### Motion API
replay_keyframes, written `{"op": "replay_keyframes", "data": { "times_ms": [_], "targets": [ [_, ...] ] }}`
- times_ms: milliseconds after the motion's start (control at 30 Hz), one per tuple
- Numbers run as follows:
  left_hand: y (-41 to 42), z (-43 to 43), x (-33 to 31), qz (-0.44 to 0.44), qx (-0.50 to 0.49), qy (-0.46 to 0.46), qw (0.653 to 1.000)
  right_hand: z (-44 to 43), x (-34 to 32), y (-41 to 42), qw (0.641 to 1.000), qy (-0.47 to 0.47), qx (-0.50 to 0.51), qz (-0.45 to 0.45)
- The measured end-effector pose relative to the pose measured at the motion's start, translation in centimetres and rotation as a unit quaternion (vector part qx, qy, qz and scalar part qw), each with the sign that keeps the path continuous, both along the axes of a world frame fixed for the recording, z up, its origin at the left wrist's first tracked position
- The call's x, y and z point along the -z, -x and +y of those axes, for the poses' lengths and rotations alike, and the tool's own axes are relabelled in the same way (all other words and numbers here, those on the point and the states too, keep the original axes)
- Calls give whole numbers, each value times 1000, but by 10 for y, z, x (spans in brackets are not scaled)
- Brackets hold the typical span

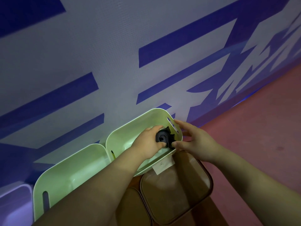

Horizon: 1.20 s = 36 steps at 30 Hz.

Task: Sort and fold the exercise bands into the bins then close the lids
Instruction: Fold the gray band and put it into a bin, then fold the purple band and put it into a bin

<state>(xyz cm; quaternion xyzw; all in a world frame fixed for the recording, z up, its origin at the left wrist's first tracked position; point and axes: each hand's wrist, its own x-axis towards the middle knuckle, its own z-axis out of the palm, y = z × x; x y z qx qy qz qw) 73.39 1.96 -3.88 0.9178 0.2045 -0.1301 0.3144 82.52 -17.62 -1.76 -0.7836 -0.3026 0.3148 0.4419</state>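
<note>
A rolled black exercise band [163, 137] hangs over the right end of a pale green bin [130, 128]. My left hand [149, 141] grips the roll, thumb and fingers curled round it. At the bin's right corner my right hand [193, 139] touches the band's loose end with its thumb, while its fingers spread over the rim. To the left stands a second pale green bin [68, 173], its inside partly hidden by my left forearm. Two brown lids [175, 190] lie in front of the bins; a paper label [162, 165] sticks to the right bin's front.
The bins stand against a white wall with large blue lettering [179, 51]. Reddish floor [252, 128] stretches to the right. A pale lilac container [14, 206] shows at the lower left edge.
</note>
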Motion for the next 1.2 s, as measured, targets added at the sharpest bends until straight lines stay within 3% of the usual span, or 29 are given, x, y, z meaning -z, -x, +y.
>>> {"op": "replay_keyframes", "data": {
  "times_ms": [167,400,533,667,800,1200],
  "targets": [
    [25,1,-20,-16,-42,24,999,-12,-7,14,994,26,81,-71],
    [98,-23,-77,-107,-62,-5,992,-50,-13,61,978,38,157,-135],
    [162,-51,-91,-136,-56,-55,988,-79,-5,109,981,52,118,-147],
    [228,-84,-75,-150,-49,-64,985,-103,6,161,987,106,52,-105],
    [286,-114,-38,-110,-68,-45,991,-118,21,210,988,134,-13,-72],
    [371,-149,18,52,-20,-26,998,-119,72,296,983,183,-12,-18]
  ]
}}
